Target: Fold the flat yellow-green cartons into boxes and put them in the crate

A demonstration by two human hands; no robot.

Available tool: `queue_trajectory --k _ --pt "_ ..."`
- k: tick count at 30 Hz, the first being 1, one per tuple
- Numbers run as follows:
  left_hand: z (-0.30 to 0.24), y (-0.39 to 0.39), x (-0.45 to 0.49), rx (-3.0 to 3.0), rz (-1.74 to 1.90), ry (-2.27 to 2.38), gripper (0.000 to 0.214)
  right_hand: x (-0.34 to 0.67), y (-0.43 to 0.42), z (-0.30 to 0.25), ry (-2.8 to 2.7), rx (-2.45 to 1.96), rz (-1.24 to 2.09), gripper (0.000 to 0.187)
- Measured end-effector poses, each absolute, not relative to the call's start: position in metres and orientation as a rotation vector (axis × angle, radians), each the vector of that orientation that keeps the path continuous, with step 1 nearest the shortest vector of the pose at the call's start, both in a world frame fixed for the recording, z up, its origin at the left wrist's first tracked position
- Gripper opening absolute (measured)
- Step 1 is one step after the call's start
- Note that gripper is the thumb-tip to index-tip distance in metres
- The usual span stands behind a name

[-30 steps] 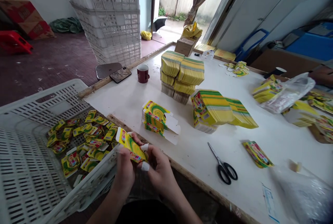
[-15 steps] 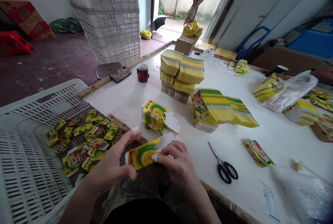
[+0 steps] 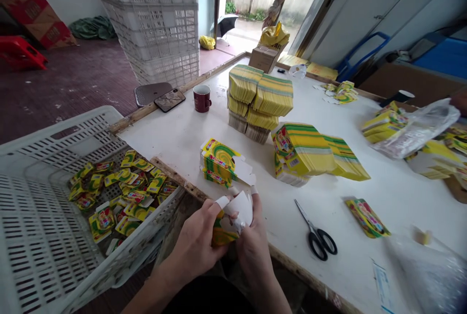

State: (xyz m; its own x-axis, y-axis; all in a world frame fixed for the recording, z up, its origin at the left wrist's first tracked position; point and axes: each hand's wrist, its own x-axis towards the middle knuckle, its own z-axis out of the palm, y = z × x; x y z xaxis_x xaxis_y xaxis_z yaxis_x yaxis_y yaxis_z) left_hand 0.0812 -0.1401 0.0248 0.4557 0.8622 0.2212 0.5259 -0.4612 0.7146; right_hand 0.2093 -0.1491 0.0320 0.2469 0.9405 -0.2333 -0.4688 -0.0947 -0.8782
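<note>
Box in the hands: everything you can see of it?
Small box, yellow and green outside, white inside, apparently thin card. A white flap stands open at its far end; something pale and shiny shows there, too blurred to identify. Left hand and right hand hold it between them by the table's near edge, hiding much of it.

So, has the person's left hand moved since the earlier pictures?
Yes, the left hand has moved rightward, away from the white perforated plastic crate.
</note>
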Motion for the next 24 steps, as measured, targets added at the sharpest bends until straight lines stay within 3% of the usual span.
queue_trajectory --k 6,10,15,19,24 --pt "0.018 -0.143 0.084 2.235 0.916 1.198 0.065 0.208 -0.148 0.037 -0.631 -1.138 1.312 0.080" --pt "0.019 -0.141 0.082 2.110 0.709 1.234 0.053 0.211 -0.164 0.023 -0.977 -1.293 0.966 0.079" --pt "0.016 -0.136 0.081 1.897 0.641 1.277 0.061 0.218 -0.171 0.011 -1.725 -1.158 0.686 0.077" --pt "0.021 -0.136 0.078 1.838 0.714 1.315 0.065 0.226 -0.162 0.013 -1.734 -1.251 0.669 0.060" --pt "0.032 -0.134 0.074 1.860 0.708 1.312 0.044 0.227 -0.157 0.016 -1.789 -1.177 0.698 0.051"
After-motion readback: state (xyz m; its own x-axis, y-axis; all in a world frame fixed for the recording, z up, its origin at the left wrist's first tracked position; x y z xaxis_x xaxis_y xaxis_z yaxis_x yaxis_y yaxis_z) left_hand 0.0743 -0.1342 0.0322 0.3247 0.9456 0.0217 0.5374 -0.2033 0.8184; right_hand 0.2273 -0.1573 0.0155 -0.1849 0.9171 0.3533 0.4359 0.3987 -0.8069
